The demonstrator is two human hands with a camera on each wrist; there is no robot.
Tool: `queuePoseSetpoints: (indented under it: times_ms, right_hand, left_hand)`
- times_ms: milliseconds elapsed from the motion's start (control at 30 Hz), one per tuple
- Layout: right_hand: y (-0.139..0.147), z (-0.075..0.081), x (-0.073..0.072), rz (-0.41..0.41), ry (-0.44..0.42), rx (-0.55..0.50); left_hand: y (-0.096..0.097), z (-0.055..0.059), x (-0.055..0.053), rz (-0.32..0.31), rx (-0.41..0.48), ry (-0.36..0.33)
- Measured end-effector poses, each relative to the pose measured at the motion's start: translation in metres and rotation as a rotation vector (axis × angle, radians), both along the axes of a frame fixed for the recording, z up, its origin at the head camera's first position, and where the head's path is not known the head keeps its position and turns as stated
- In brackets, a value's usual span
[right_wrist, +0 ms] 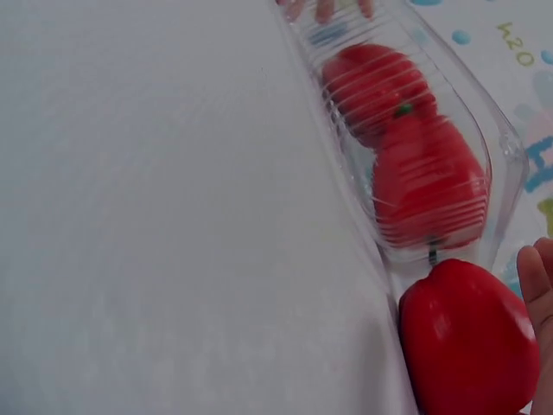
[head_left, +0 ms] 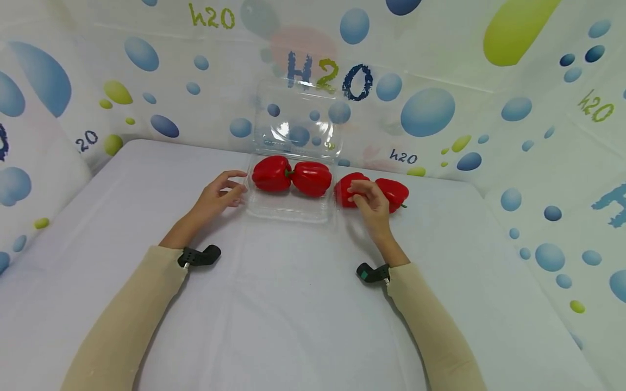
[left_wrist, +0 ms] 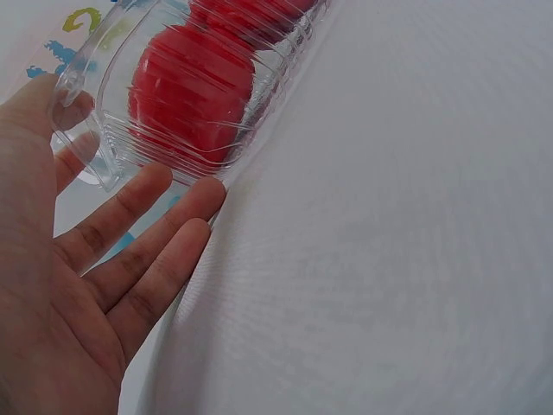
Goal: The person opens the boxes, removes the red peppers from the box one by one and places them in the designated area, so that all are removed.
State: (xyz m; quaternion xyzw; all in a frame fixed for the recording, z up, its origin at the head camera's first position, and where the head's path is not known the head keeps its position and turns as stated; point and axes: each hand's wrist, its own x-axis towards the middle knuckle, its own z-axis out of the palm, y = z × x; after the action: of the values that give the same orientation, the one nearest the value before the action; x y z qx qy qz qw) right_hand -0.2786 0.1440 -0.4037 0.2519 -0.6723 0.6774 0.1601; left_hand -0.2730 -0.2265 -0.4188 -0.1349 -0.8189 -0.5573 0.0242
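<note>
A clear plastic clamshell box (head_left: 288, 212) stands with its lid (head_left: 298, 122) raised at the back. Two red bell peppers, one left (head_left: 270, 175) and one right (head_left: 313, 179), lie side by side in it. My left hand (head_left: 221, 194) is at the box's left end, fingers loosely spread, fingertips right at the plastic wall. To the right of the box, my right hand (head_left: 374, 209) hovers with relaxed fingers over two more red peppers, a near one (right_wrist: 467, 337) and another (head_left: 393, 193) farther right. The hand partly hides both in the head view.
A white cloth (head_left: 293, 304) covers the table. Behind it hangs a patterned backdrop (head_left: 195, 108) with blue and green drops, close to the raised lid. Each wrist wears a small black camera, one on the left (head_left: 199, 256) and one on the right (head_left: 373, 272).
</note>
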Motion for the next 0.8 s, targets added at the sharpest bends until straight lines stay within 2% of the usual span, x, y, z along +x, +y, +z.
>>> queuePoseSetpoints:
  times_ms: [333, 600, 800]
  right_hand:
    - [-0.01, -0.002, -0.007, 0.038, 0.058, 0.019]
    - [-0.016, 0.005, -0.007, 0.013, -0.006, 0.066]
    - [-0.024, 0.021, 0.004, -0.005, -0.042, 0.12]
  left_hand:
    - [0.001, 0.001, 0.001, 0.003, -0.004, -0.018]
    - [0.001, 0.003, 0.002, 0.009, -0.005, -0.011]
    - [0.002, 0.003, 0.001, 0.016, -0.021, -0.012]
